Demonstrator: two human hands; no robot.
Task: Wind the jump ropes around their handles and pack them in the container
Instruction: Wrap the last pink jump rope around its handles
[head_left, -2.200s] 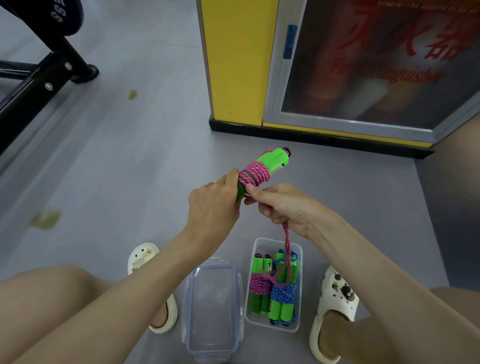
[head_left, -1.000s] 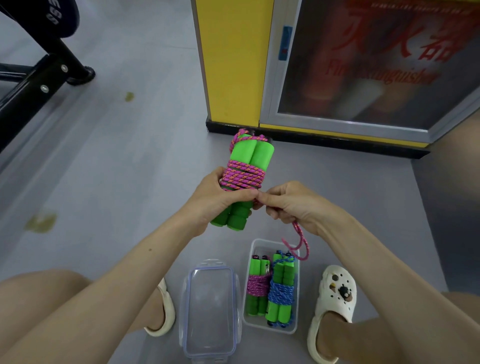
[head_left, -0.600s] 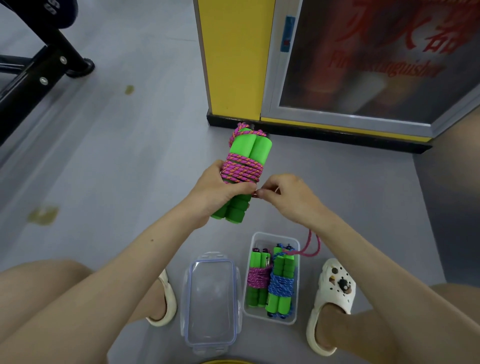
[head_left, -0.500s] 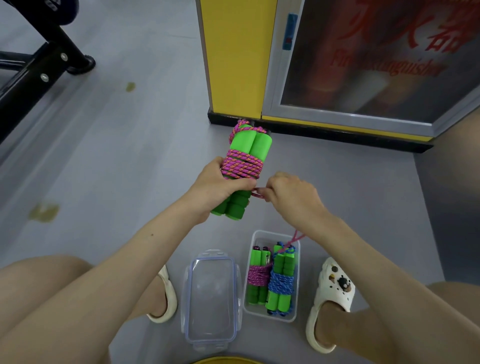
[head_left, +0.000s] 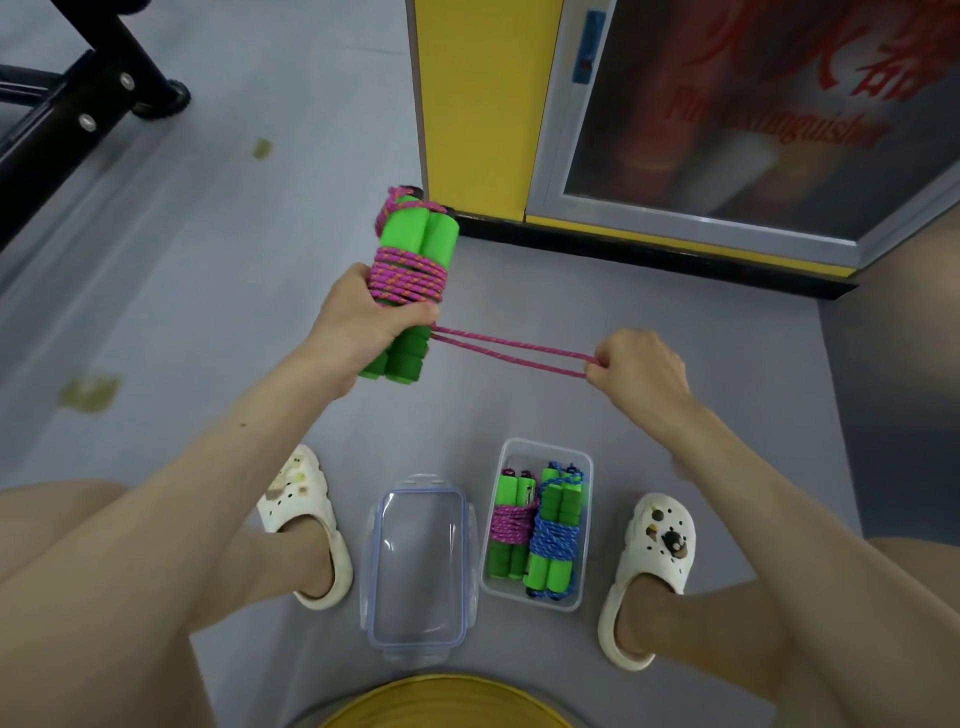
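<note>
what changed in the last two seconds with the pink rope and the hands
The right hand, pinching the pink braided rope, pulled away to the right, drawing a doubled strand taut. The left hand still grips the wound green foam handles; the clear plastic container and its lid stayed put.

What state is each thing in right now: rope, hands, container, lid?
Pink jump rope: wound round its green handles, last loop pulled taut.
Left hand: grips the handles.
Right hand: pinches the loop's end.
Container: open, two wound ropes inside.
Lid: off, lying beside it.
</note>
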